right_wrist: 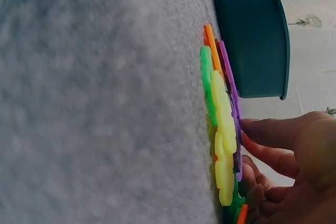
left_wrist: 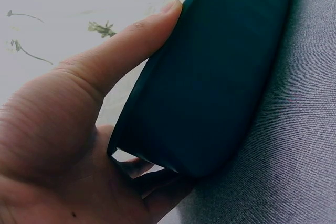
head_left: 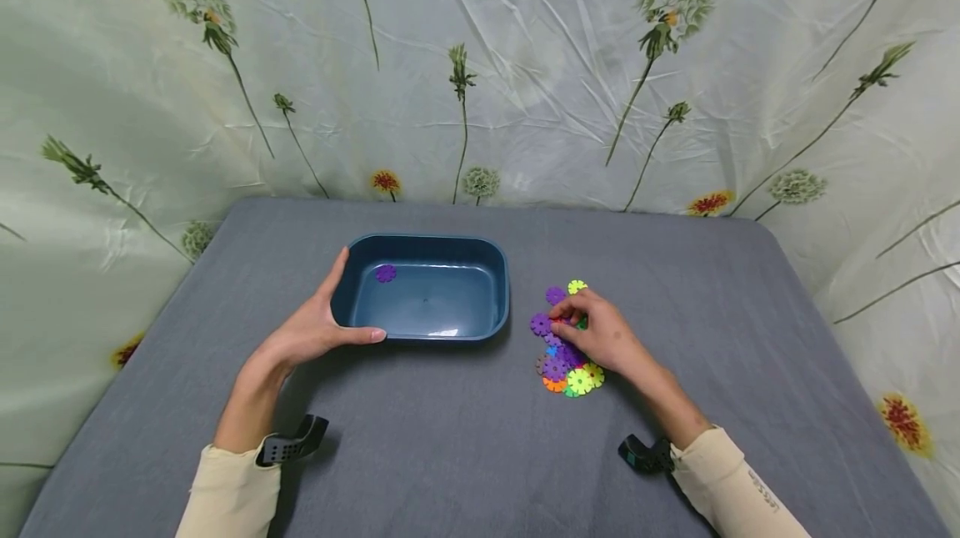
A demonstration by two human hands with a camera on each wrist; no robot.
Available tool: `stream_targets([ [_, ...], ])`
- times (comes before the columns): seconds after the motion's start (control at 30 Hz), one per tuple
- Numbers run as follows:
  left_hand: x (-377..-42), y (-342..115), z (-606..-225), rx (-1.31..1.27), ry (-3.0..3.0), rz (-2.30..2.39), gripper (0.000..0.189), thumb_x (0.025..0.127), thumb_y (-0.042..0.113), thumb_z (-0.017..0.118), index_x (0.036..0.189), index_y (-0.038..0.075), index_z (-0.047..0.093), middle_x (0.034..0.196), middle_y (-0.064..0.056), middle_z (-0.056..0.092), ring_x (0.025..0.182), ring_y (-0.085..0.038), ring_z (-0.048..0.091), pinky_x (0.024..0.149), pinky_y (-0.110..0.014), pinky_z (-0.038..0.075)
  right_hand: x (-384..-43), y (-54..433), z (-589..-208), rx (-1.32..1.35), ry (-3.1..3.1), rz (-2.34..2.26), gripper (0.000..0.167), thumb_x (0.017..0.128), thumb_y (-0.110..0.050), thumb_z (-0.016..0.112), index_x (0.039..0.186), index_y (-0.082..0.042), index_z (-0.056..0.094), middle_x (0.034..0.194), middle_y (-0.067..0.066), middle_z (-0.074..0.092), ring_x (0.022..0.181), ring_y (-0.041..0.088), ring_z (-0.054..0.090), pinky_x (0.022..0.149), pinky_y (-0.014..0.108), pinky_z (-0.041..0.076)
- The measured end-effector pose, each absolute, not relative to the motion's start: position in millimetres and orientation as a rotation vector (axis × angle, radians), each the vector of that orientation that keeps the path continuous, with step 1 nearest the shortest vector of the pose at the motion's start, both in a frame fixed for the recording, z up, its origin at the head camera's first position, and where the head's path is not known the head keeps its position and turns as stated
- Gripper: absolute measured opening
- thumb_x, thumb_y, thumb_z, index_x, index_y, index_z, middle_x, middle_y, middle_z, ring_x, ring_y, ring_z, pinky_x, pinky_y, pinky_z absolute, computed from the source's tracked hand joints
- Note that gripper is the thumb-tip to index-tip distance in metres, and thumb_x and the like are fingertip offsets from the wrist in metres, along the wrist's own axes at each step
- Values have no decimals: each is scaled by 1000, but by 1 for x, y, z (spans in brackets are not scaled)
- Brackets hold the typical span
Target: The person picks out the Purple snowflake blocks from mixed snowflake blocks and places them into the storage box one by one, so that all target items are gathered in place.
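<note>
A dark blue plastic tub [head_left: 420, 341] stands on the grey cloth. My left hand [head_left: 315, 328] grips its left end, the thumb along the front rim and the fingers around the side; in the left wrist view the thumb [left_wrist: 142, 35] meets the rim. One purple snowflake disc [head_left: 386, 274] lies inside the tub. Right of the tub is a pile of notched snowflake discs [head_left: 555, 367] in purple, yellow, green, orange and blue. My right hand [head_left: 600, 334] is over the pile, thumb and forefinger pinching at a reddish disc [head_left: 558, 321], mostly hidden by the fingers.
A grey cloth [head_left: 450, 455] covers the table, its back edge close to a hanging curtain [head_left: 525, 104] printed with dandelions. In the right wrist view, the tub's wall [right_wrist: 257, 40] rises just beyond the discs. Black straps with cameras sit on both wrists.
</note>
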State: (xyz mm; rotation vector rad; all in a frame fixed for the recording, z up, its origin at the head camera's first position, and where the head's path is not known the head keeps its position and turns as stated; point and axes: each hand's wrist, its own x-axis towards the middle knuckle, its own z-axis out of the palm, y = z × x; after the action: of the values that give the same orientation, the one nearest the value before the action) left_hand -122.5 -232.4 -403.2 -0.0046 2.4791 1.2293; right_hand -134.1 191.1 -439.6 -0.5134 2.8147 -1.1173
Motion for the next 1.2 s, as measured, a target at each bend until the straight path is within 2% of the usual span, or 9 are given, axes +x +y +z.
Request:
stream_targets([
  [0.33,-122,-233,-404,2,2484,1233,140,79,43,90,163,40,-21,176,-15,-13,160,-53,0,117,-81,15,-135,187,-439,-573,2831,-1092,24,92,-18,81,114,-9,77,96,6,65,86,16,56,74,29,45],
  [0.77,-120,-237,-403,16,2489,1221,139,79,44,89,163,41,-22,176,-13,-14,160,-53,2,116,-80,19,-139,178,-438,-519,2774,-1172,19,89,-14,84,106,-10,79,93,5,67,85,15,57,76,26,48],
  [1.2,-122,-233,-403,6,2480,1239,139,79,43,90,163,40,-21,176,-13,-13,160,-53,2,117,-80,17,-143,181,-436,-432,2724,-1265,12,92,-8,79,104,-7,77,87,6,72,78,12,60,68,22,47],
])
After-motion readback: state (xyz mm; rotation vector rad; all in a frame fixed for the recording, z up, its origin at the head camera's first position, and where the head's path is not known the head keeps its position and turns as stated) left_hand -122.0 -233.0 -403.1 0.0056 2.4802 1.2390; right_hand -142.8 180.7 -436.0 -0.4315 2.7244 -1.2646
